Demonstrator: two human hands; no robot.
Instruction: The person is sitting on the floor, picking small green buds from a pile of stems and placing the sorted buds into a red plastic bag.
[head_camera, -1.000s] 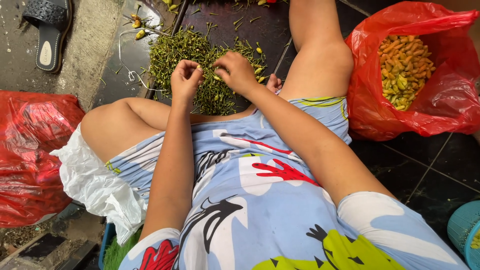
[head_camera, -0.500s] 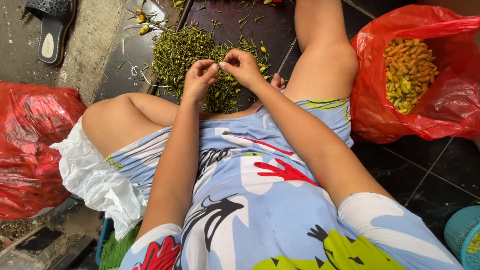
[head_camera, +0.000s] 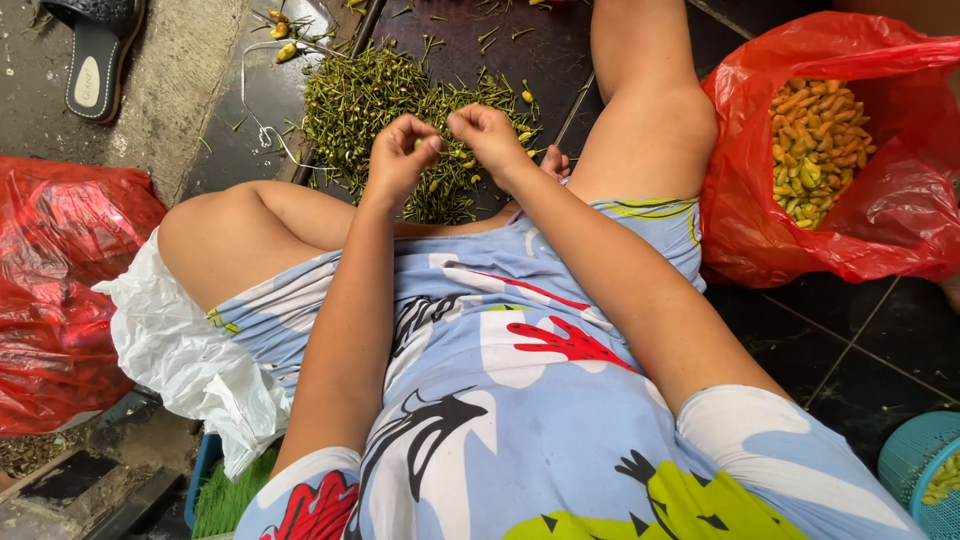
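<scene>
- Hiding most of what they hold, the left hand (head_camera: 400, 155) and right hand (head_camera: 490, 135) hover curled over the stem heap (head_camera: 400, 105); only a speck of a small yellow-green chili (head_camera: 418, 146) shows at the left fingertips, and its shape is hard to make out.
- Both hands are pinched shut: the left one clamps on the chili, while what the right fingers grip cannot be told.
- The two hands sit just beside each other above the heap's near edge, their fingertips facing across a small gap.
- The heap is a loose, spiky mound of thin green stems with a few yellow bits, spread on dark wet tiles (head_camera: 540, 60) between the person's bare knees.
- Toes (head_camera: 555, 160) peek out just right of the heap, mostly hidden behind the right wrist.
- Right of the heap, past the leg, an open red bag (head_camera: 880, 230) of glossy, crinkled plastic holds orange and yellow chilies (head_camera: 820, 140); its far side is cut off.
- Left of the heap lies another red bag (head_camera: 60, 300), closed and creased, with a crumpled white bag (head_camera: 180, 350) touching it.
- A black sandal (head_camera: 95, 55) lies well left of the heap on grey concrete, cut by the top edge.
- A teal basket (head_camera: 915, 470), latticed, is cut off at the bottom right corner, well away from the heap.
</scene>
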